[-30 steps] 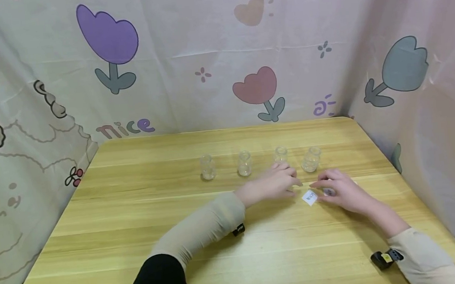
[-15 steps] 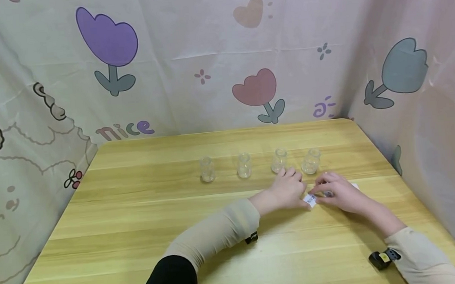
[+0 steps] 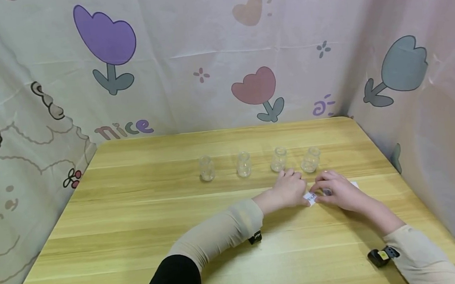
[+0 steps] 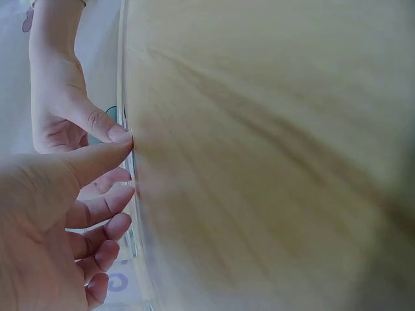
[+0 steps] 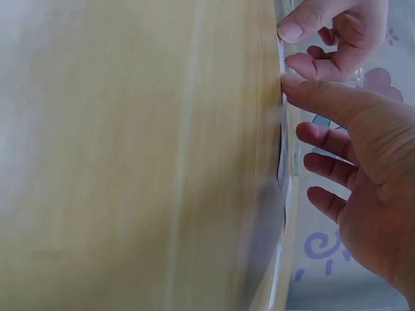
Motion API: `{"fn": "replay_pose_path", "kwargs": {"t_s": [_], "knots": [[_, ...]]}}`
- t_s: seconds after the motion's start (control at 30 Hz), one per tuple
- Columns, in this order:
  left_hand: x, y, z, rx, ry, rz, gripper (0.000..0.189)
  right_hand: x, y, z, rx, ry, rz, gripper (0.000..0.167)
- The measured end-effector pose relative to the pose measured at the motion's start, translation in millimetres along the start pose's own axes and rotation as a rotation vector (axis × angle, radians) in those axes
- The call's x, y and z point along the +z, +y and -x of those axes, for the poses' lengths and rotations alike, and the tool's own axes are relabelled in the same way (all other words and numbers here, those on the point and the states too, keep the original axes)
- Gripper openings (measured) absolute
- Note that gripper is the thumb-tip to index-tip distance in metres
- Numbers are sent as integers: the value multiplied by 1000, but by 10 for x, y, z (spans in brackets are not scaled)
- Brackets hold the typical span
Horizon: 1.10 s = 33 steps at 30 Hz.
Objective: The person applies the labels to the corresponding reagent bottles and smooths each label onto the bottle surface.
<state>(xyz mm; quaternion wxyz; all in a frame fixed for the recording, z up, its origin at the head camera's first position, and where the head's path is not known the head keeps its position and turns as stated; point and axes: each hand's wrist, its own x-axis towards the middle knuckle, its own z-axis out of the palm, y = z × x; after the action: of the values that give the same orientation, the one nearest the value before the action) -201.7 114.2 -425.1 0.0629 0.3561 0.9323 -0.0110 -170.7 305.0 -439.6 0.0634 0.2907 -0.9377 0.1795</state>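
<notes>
A small white paper square with dark print [image 3: 310, 198] lies on the table between my hands. My left hand [image 3: 289, 188] touches its left side, the thumb low and the other fingers bent slightly above the tabletop. On the other side, my right hand [image 3: 341, 191] has thumb and index fingertips at the paper's right corner. The left wrist view shows both thumb tips nearly meeting at the table surface. Beneath my right palm is a small dark-marked piece [image 3: 327, 192], mostly covered. A second white paper [image 3: 354, 184] shows partly behind the right hand.
Several small clear glass jars stand in a row behind my hands: one far left [image 3: 207, 168], one beside it [image 3: 243, 164], one [image 3: 279, 159] just beyond my left fingers and one at the right [image 3: 311, 160]. A printed curtain [image 3: 176, 97] surrounds the wooden table [image 3: 137, 220].
My left hand has come from in front of a jar, moving right and down to the paper square. The square has turned and shifted a little. My right hand stays almost in place.
</notes>
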Motion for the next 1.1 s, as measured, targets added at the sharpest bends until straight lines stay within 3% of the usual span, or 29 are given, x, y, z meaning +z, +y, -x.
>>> {"fn": "replay_pose_path", "kwargs": {"t_s": [0.6, 1.1], "knots": [[-14, 63, -10, -44, 23, 72, 29, 21, -26, -27, -19, 54, 29, 19], [-38, 73, 1, -23, 48, 83, 23, 37, -57, -23, -57, 93, 80, 16]]}}
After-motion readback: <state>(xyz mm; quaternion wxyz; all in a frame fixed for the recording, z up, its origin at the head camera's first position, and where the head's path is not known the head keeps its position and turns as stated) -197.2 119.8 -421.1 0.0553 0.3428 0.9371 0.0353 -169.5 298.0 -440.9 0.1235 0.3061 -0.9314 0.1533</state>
